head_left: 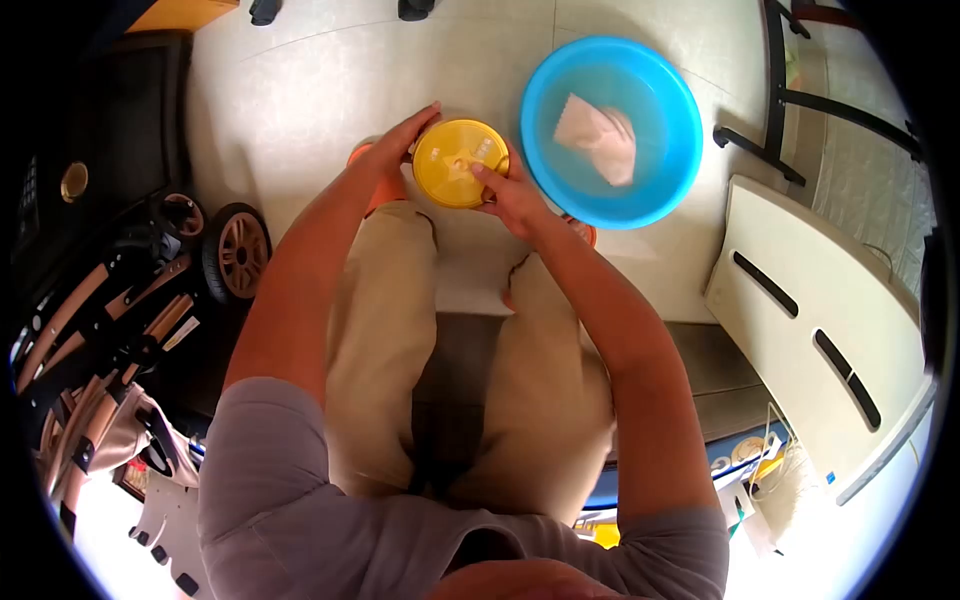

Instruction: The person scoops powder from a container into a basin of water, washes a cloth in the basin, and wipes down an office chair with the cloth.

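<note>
Between my two hands is a round yellow lid [447,177], see-through in places, held over the floor in front of my knees. Whether a container sits under it is hidden. My right hand [513,195] grips its right edge, the thumb on top and the fingers underneath. Along the left edge, my left hand [400,146] supports it, with fingertips reaching past the far rim. A blue basin [684,150] of water stands on the floor just right of my right hand. In it lies a pale pink cloth [598,138], partly bunched.
On the left are a black cabinet-like object [110,120] and a folded stroller with a wheel [238,253]. A white panel with dark slots [800,300] leans at the right, below a black metal frame [778,100]. The pale tiled floor [320,75] spreads ahead.
</note>
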Available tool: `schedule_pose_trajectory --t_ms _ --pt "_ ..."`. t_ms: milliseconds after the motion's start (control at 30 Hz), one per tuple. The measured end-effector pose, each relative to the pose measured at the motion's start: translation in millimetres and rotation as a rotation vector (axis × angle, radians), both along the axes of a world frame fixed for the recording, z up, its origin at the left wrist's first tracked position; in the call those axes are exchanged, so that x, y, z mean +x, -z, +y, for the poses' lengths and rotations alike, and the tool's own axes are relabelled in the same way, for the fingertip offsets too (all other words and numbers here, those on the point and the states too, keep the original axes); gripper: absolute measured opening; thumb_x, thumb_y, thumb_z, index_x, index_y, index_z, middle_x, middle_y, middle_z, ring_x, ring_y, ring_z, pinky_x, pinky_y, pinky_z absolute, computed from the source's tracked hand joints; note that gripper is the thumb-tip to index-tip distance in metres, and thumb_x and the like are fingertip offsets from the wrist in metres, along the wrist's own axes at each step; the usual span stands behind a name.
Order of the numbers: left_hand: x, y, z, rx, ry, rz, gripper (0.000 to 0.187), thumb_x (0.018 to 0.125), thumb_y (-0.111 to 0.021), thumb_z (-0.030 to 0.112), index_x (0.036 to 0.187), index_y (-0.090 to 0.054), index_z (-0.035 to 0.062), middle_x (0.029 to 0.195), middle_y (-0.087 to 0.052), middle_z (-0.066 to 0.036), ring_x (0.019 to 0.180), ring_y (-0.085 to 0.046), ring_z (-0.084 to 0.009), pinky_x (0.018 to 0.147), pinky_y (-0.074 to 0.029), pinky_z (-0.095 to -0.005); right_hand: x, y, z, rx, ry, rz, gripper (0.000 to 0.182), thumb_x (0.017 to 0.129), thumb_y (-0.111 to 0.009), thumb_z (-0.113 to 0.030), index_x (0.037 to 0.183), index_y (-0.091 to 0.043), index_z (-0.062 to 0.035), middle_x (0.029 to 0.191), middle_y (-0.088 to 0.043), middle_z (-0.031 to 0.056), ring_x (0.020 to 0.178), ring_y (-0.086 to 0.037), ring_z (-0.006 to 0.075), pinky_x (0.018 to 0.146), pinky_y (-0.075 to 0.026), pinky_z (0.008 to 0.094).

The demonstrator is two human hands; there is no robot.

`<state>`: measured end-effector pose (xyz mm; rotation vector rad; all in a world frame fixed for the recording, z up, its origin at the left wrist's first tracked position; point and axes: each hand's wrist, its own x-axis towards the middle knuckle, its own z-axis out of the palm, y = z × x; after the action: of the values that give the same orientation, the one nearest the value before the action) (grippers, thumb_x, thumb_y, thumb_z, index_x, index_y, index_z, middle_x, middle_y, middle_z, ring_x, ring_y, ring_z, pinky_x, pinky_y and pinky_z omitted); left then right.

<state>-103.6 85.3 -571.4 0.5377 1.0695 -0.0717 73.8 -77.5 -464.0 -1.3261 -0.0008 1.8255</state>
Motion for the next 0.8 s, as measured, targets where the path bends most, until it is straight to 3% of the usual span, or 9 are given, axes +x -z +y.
schedule_pose_trajectory --t_ms 167,233,300,400,500,533,633,667,800 --pt "2 -54 -11 0.118 -0.143 -0.060 0.067 0.089 -0.044 0.058 0.132 -0.046 0.0064 0.136 -0.045 -0.010 0.120 -0.044 -0.0222 0.102 -0.034 -0.0336 -22 11 6 0.035 0.057 -0.010 0.083 0.088 -0.061 -0.022 0.146 -0.002 -0.0256 0.143 -0.028 0.0075 0.127 -0.036 0.0294 0.091 -0.045 0.0523" --pt "-1 -50 3 0.322 -0.229 0.092 0.060 0.094 -0.040 0.049 0.132 -0.044 0.0027 0.136 -0.043 -0.014 0.119 -0.046 -0.0222 0.101 -0.037 -0.0330 -35 9 17 0.050 0.181 0.031 0.077 0.091 -0.057 -0.022 0.145 -0.004 -0.0276 0.144 -0.027 0.0073 0.129 -0.034 0.0275 0.093 -0.044 0.0492" --pt "-4 -63 17 0.602 0.007 0.255 0.058 0.091 -0.047 0.045 0.133 -0.043 0.0051 0.137 -0.040 -0.019 0.123 -0.044 -0.0248 0.098 -0.040 -0.0336 -48 6 22 0.023 0.266 0.047 0.071 0.093 -0.053 -0.026 0.145 -0.004 -0.0285 0.144 -0.026 0.0070 0.129 -0.034 0.0265 0.096 -0.043 0.0466" --pt "24 -141 -9 1.151 0.655 0.440 0.072 0.080 -0.060 0.046 0.139 -0.036 0.0130 0.143 -0.029 -0.024 0.129 -0.034 -0.0378 0.098 -0.041 -0.0430 -54 -2 28 -0.043 0.303 0.129 0.061 0.097 -0.039 -0.039 0.146 -0.006 -0.0236 0.145 -0.026 0.0061 0.128 -0.036 0.0281 0.102 -0.037 0.0449" --pt "51 -159 -52 1.309 1.024 0.700 0.095 0.067 -0.070 0.050 0.145 -0.024 0.0216 0.148 -0.012 -0.024 0.133 -0.015 -0.0514 0.095 -0.036 -0.0615 -34 17 20 0.139 0.207 0.356 0.073 0.094 -0.028 -0.058 0.148 -0.003 -0.0155 0.149 -0.017 0.0064 0.129 -0.034 0.0269 0.102 -0.037 0.0432" --pt "49 -147 -55 1.374 0.931 0.643 0.107 0.058 -0.076 0.050 0.146 -0.018 0.0294 0.150 0.001 -0.023 0.131 -0.002 -0.0586 0.089 -0.030 -0.0736 -32 13 20 0.123 0.221 0.325 0.075 0.093 -0.026 -0.060 0.147 -0.004 -0.0131 0.149 -0.016 0.0063 0.129 -0.034 0.0270 0.102 -0.037 0.0432" --pt "66 -156 -53 1.295 1.099 0.769 0.109 0.056 -0.078 0.049 0.145 -0.019 0.0288 0.148 -0.005 -0.024 0.131 -0.004 -0.0560 0.091 -0.031 -0.0706 -22 -4 19 0.085 0.255 0.252 0.081 0.091 -0.022 -0.065 0.147 -0.007 -0.0082 0.151 -0.014 0.0062 0.128 -0.036 0.0274 0.102 -0.037 0.0430" --pt "65 -151 -52 1.374 1.070 0.769 0.108 0.054 -0.078 0.046 0.144 -0.023 0.0283 0.146 -0.009 -0.022 0.129 -0.013 -0.0524 0.083 -0.036 -0.0707 -23 -4 20 0.087 0.262 0.254 0.082 0.090 -0.021 -0.066 0.147 -0.007 -0.0080 0.151 -0.013 0.0062 0.128 -0.037 0.0275 0.102 -0.036 0.0429" --pt "62 -148 -48 1.409 1.026 0.688 0.103 0.053 -0.077 0.040 0.142 -0.027 0.0268 0.142 -0.016 -0.021 0.125 -0.020 -0.0500 0.081 -0.039 -0.0673 -23 2 20 0.163 0.250 0.284 0.083 0.090 -0.021 -0.066 0.147 -0.008 -0.0082 0.151 -0.012 0.0063 0.128 -0.036 0.0302 0.103 -0.035 0.0434"
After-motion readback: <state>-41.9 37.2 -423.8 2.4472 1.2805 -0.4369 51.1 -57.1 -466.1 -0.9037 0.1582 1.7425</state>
